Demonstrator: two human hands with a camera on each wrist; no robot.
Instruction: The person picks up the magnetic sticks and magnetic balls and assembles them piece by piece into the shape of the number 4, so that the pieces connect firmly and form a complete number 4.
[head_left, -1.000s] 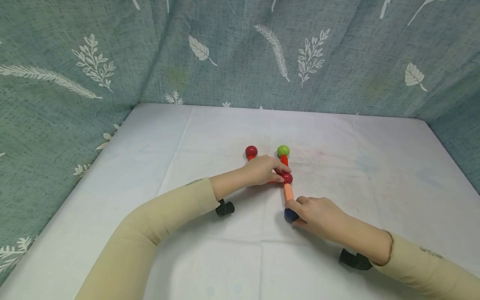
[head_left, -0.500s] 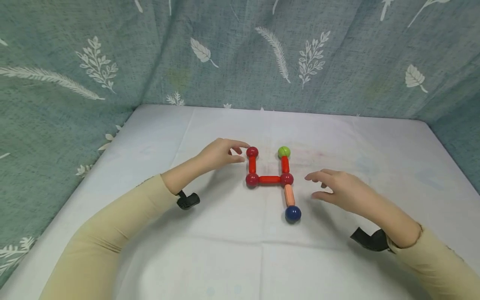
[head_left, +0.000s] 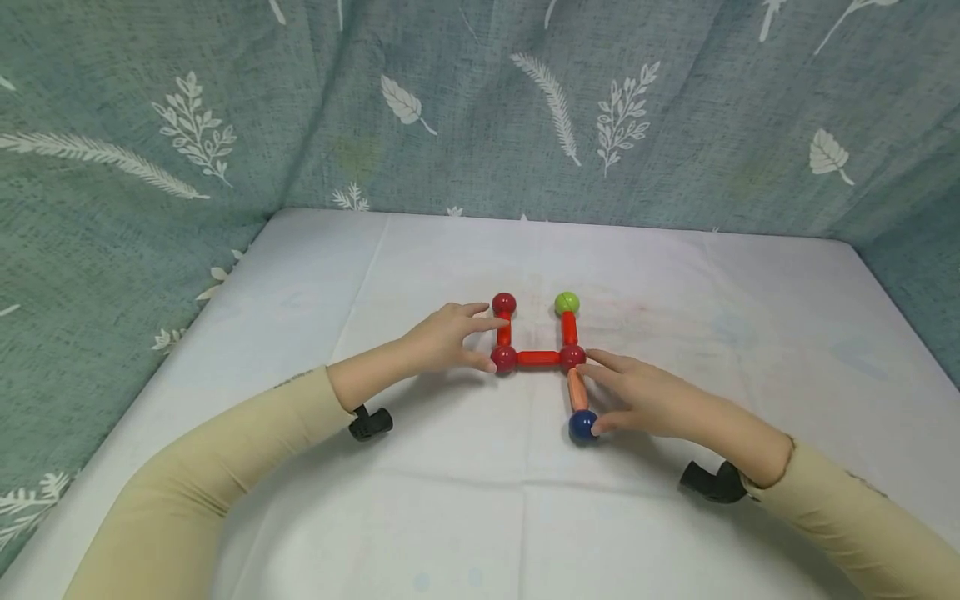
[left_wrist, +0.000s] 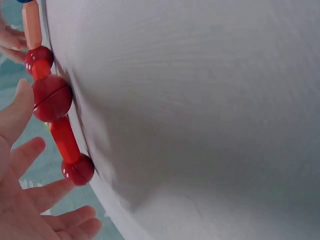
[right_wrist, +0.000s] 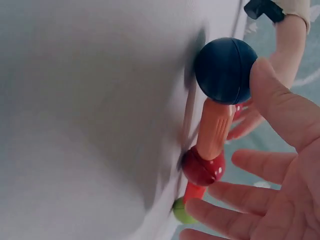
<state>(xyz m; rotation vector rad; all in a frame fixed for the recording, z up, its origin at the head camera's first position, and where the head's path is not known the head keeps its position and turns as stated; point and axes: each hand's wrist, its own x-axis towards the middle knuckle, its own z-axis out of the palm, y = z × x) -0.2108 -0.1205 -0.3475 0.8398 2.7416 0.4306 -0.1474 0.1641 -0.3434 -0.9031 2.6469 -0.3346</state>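
Observation:
A joined figure of balls and rods lies on the white cloth. Its left side has a far red ball point(head_left: 504, 304), a red rod point(head_left: 504, 332) and a near red ball point(head_left: 504, 359). A crosswise red rod point(head_left: 538, 358) leads to the middle red ball point(head_left: 572, 357), from which a rod runs to a green ball point(head_left: 567, 303) and an orange rod point(head_left: 577, 390) to a blue ball point(head_left: 582, 427). My left hand point(head_left: 447, 337) spreads its fingers beside the left side, thumb at the near ball. My right hand point(head_left: 640, 396) has straight fingers by the middle ball, thumb on the blue ball point(right_wrist: 225, 70).
White cloth point(head_left: 420, 517) covers the table. A blue-green curtain point(head_left: 465, 108) with white leaf prints hangs behind and at both sides. Black wrist cameras point(head_left: 371, 423) sit under the sleeves.
Both hands let go of the figure and drew apart. Since then the right hand has come back in to the blue ball, and the left hand has shifted nearer to the left side.

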